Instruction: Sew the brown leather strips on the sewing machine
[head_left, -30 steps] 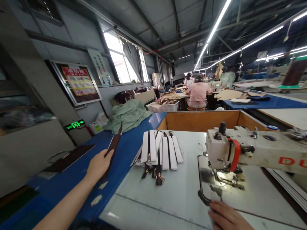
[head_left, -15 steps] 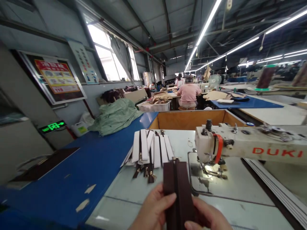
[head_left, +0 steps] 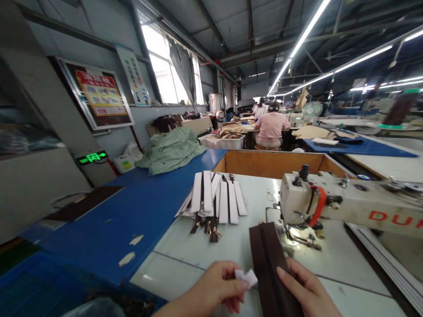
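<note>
A dark brown strip with a zipper along its middle (head_left: 269, 264) is held upright over the table, its top end near the sewing machine's needle area. My right hand (head_left: 306, 286) grips its right edge, thumb on the front face. Just left of it, my left hand (head_left: 224, 284) pinches a small white scrap (head_left: 246, 278) between thumb and fingers, apart from the strip. Beyond the hands lies a pile of white-backed zipper pieces (head_left: 211, 198) with metal pulls hanging toward me.
The white sewing machine (head_left: 333, 200) stands at right, lamp lit. Striped pieces (head_left: 380, 259) lie under its arm. A blue table (head_left: 145, 211) runs along the left, with a green cloth heap (head_left: 173, 149) on it. A co-worker in pink (head_left: 271, 125) sits farther back.
My left hand has let go of the brown strip and moved left, now with a white scrap in its fingers. The strip has shifted right and tilted in my right hand. The view has turned left.
</note>
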The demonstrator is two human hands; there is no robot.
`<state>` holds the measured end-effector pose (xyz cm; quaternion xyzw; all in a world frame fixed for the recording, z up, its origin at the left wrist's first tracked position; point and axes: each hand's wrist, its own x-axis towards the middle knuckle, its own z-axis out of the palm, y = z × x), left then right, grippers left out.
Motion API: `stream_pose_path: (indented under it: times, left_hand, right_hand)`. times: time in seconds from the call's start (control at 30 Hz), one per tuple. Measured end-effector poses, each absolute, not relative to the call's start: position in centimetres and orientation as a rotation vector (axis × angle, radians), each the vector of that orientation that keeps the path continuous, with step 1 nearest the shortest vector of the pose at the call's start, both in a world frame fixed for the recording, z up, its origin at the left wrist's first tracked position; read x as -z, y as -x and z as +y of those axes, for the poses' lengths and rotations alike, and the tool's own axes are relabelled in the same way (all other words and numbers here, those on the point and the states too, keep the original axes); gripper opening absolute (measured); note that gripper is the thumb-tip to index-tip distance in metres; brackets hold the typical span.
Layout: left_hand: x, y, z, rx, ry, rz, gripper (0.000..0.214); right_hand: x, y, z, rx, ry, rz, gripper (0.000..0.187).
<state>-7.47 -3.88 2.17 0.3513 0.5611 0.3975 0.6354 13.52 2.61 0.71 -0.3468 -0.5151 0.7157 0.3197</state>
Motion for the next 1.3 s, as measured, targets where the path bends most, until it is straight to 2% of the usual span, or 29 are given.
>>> stream_pose_path:
  times: [0.2,0.6,0.8,0.93,1.07,1.17,1.3]
  left_hand:
    - [-3.6,9.3,-3.7,-0.994,-0.692,1.311,0.043]
    - [-3.8,10.7,-3.3,-0.961,-0.703,1.468,0.061]
    - [-3.8,10.9,-3.3,-0.982,-0.733,1.506,0.050]
    - [-3.2,11.0,-2.9,-0.981,-0.766,1.519,0.046]
    - [-3.1,10.7,-2.6,-0.983,-0.790,1.515,0.043]
    - [-3.5,9.7,-2.6,-0.996,-0.830,1.502,0.041]
    - [-4.0,7.7,-2.9,-1.034,-0.893,1.460,0.036]
  right_hand:
    - [-0.7,-13.3,2.9,-1.858,1.084,-1.128,0.046]
    - [0.4,-12.7,2.9,-1.874,0.959,-1.131,0.046]
    - [1.7,-12.7,3.0,-1.823,0.952,-1.168,0.055]
    - [3.6,-12.8,3.4,-1.615,0.960,-1.328,0.055]
    - [3.5,-13.1,3.1,-1.092,1.071,-1.614,0.053]
    - [1.6,-12.7,1.7,-0.776,1.025,-1.870,0.044]
    - [-1.4,-11.3,0.1,-0.889,0.839,-1.969,0.033]
